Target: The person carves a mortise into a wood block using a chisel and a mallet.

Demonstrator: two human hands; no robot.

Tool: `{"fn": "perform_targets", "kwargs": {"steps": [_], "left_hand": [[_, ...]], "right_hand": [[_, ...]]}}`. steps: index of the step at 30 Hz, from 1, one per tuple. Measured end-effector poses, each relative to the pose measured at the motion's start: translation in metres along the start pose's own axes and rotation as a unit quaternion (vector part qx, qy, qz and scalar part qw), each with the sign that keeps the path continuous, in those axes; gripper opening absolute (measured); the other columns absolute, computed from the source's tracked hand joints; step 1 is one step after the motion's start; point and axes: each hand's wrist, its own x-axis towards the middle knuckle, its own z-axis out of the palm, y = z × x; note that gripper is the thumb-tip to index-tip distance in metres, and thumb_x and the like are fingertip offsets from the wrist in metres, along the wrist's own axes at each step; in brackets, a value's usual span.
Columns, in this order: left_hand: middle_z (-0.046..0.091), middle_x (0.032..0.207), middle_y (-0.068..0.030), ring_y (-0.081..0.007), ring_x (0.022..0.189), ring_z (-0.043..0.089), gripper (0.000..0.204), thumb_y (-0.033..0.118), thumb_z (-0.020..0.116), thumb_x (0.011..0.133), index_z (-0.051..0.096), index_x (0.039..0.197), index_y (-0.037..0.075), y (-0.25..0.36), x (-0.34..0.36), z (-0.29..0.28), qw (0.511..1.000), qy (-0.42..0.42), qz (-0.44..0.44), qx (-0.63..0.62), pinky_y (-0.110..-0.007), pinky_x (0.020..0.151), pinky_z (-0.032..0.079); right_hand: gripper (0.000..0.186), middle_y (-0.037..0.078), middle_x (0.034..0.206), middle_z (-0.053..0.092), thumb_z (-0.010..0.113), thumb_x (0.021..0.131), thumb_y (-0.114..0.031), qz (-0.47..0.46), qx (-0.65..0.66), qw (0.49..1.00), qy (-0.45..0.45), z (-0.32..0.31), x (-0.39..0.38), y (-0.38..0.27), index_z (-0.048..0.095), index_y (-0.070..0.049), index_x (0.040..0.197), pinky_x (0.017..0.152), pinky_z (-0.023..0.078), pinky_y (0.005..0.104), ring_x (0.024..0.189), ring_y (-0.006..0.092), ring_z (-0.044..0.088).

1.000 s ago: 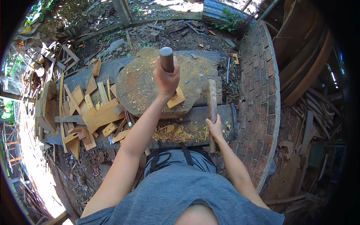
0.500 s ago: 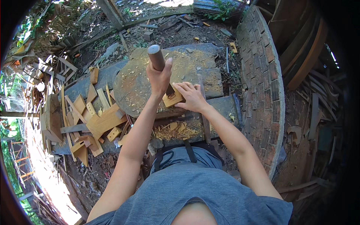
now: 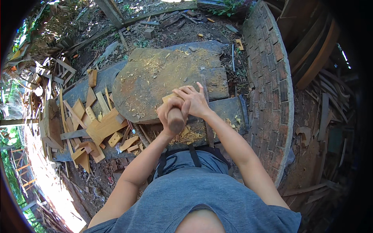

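My left hand [image 3: 173,114] is closed round a thick, round-handled tool [image 3: 176,124] whose end now tilts toward me; its working end is hidden by my hands. My right hand [image 3: 193,101] grips a pale yellow wooden block [image 3: 168,97] just beyond it, fingers bent over its top, one finger raised. Both are at the front right part of a big dusty wooden chopping block [image 3: 144,79]. A long stick-like wooden piece [image 3: 210,136] stands behind my right hand and forearm, partly hidden. Shavings [image 3: 187,136] lie below my hands.
A jumbled pile of cut boards and offcuts [image 3: 101,126] covers the bench's left part. A curved low brick wall [image 3: 270,97] runs along the right, with stacked timber [image 3: 314,58] beyond it. Dirt with scraps and plants [image 3: 171,27] lies past the bench.
My right hand has let go of the long wooden stick and moved onto the small block. My left hand has come down and toward me, tilting its tool over.
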Motion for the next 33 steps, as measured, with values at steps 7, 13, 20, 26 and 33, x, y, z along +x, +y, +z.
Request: {"fn": "perform_targets", "kwargs": {"steps": [7, 13, 20, 26, 33], "left_hand": [[0.058, 0.072, -0.0072, -0.0226, 0.064, 0.058, 0.028, 0.013, 0.082, 0.078, 0.055, 0.075, 0.007, 0.006, -0.029, -0.011, 0.989, -0.116, 0.084, -0.02, -0.032, 0.06, 0.047], [0.056, 0.072, -0.0057, -0.0231, 0.065, 0.054, 0.03, 0.016, 0.084, 0.072, 0.056, 0.075, 0.008, 0.004, -0.045, -0.014, 0.983, -0.14, 0.119, 0.007, -0.034, 0.06, 0.044], [0.055, 0.071, -0.0055, -0.0253, 0.065, 0.054, 0.03, 0.015, 0.085, 0.068, 0.056, 0.071, 0.008, 0.009, -0.056, -0.023, 0.961, -0.22, 0.16, 0.052, -0.037, 0.061, 0.044], [0.059, 0.064, 0.0004, -0.0087, 0.053, 0.057, 0.023, 0.011, 0.074, 0.089, 0.055, 0.074, 0.008, 0.018, 0.039, -0.02, 0.977, 0.106, -0.131, -0.128, -0.023, 0.049, 0.044], [0.047, 0.057, 0.0019, -0.0082, 0.048, 0.048, 0.025, 0.019, 0.073, 0.093, 0.051, 0.086, 0.009, 0.001, 0.099, -0.03, 0.95, 0.209, -0.15, -0.177, -0.024, 0.047, 0.04]], "right_hand": [[0.067, 0.0, 0.125, 0.058, 0.079, 0.069, -0.032, 0.035, 0.038, 0.999, -0.012, -0.011, -0.002, -0.013, 0.058, -0.024, 0.132, 0.114, 0.02, 0.0588, 0.126, 0.0201, 0.051], [0.073, 0.0, 0.123, 0.058, 0.082, 0.065, -0.028, 0.051, 0.036, 0.998, -0.024, -0.014, -0.001, -0.014, 0.057, -0.023, 0.134, 0.114, 0.021, 0.0576, 0.124, 0.0226, 0.051], [0.077, 0.0, 0.123, 0.058, 0.086, 0.064, -0.037, 0.057, 0.024, 0.998, -0.01, 0.0, -0.002, -0.011, 0.057, -0.024, 0.134, 0.116, 0.019, 0.0571, 0.126, 0.0208, 0.05], [0.078, 0.0, 0.124, 0.058, 0.085, 0.067, -0.041, 0.063, 0.026, 0.998, -0.008, -0.005, -0.005, -0.012, 0.055, -0.024, 0.137, 0.116, 0.02, 0.0555, 0.127, 0.0213, 0.049], [0.079, 0.001, 0.122, 0.057, 0.085, 0.067, -0.045, 0.07, 0.023, 0.997, 0.004, 0.002, -0.004, -0.014, 0.055, -0.022, 0.136, 0.116, 0.02, 0.0539, 0.127, 0.0222, 0.049]]}}
